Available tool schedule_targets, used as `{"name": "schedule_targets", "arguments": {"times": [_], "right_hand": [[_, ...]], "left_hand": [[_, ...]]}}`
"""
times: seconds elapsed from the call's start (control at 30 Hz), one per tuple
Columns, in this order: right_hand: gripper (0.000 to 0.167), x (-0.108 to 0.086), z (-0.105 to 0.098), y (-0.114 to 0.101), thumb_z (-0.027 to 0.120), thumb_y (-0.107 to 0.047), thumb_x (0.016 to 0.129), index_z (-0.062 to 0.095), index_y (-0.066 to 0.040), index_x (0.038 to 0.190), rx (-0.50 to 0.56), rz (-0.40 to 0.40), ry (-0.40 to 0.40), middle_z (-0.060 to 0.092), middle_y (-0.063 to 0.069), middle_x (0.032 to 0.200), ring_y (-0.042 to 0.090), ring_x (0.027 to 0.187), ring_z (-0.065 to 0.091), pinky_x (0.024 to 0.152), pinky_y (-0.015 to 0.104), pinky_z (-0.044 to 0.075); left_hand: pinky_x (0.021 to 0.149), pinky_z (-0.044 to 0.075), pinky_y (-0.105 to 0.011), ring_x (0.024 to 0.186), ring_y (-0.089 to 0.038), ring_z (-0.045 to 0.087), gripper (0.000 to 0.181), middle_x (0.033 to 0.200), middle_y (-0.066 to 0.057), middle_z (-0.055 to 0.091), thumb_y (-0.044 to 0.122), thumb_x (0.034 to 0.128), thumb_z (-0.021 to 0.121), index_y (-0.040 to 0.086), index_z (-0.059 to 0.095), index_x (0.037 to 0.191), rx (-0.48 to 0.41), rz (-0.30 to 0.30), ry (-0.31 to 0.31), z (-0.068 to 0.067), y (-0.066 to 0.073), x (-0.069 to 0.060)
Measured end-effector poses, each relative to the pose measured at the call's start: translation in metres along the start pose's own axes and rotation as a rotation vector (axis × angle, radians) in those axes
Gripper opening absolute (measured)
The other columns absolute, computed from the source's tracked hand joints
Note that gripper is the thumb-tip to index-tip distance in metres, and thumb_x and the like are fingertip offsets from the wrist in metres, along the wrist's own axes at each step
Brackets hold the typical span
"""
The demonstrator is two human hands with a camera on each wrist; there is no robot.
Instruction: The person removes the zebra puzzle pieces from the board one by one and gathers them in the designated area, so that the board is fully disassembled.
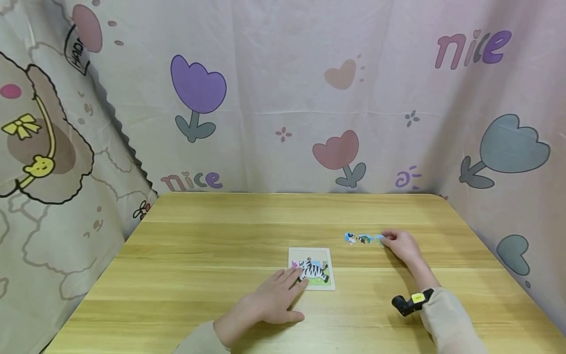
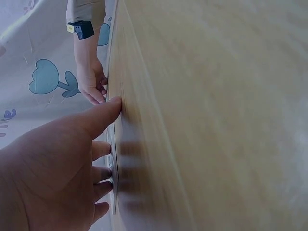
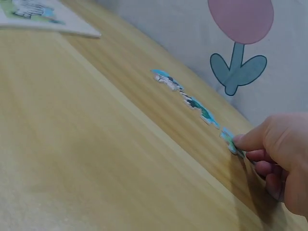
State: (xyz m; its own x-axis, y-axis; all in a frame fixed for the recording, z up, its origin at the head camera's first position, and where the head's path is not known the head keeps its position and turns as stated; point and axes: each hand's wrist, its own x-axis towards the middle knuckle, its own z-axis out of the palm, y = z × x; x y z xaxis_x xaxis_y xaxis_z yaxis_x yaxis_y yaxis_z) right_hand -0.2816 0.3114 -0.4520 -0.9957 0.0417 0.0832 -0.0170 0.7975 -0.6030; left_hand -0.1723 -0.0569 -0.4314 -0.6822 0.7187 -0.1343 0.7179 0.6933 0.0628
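A square puzzle board (image 1: 330, 275) with a zebra picture lies on the table; its upper part is bare. My left hand (image 1: 276, 297) rests on its lower left with fingers extended, and in the left wrist view the left hand's (image 2: 57, 168) fingertips touch the board's edge (image 2: 115, 192). Right of the board, a zebra-head piece (image 1: 350, 239) and a middle piece (image 1: 365, 239) lie in a row. The thumb and fingers of my right hand (image 1: 401, 246) pinch the row's rightmost piece (image 1: 379, 238), also seen as a blue-green piece (image 3: 227, 136) under the right hand (image 3: 284, 159).
The wooden table (image 1: 199, 246) extends around the board and pieces. Behind it hangs a patterned curtain (image 1: 274, 88), with another curtain side at the left. A black device (image 1: 409, 303) with a yellow label is strapped at the right wrist.
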Motion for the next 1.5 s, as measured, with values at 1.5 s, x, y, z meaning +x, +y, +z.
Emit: {"name": "schedule_targets", "arguments": {"times": [1.5], "right_hand": [[0.03,-0.037,0.089,-0.149,0.067,0.001,0.08,0.061,0.007,0.108,0.318,-0.389,-0.346,0.06,0.002,0.081,0.014,0.075,0.057,0.066,0.023,0.051]], "left_hand": [[0.111,0.021,-0.041,0.137,-0.027,0.022,0.073,0.151,-0.011,0.024,0.058,0.0875,0.048,0.014,0.033,0.144,0.01,-0.019,-0.012,-0.002,0.001,-0.019]]}}
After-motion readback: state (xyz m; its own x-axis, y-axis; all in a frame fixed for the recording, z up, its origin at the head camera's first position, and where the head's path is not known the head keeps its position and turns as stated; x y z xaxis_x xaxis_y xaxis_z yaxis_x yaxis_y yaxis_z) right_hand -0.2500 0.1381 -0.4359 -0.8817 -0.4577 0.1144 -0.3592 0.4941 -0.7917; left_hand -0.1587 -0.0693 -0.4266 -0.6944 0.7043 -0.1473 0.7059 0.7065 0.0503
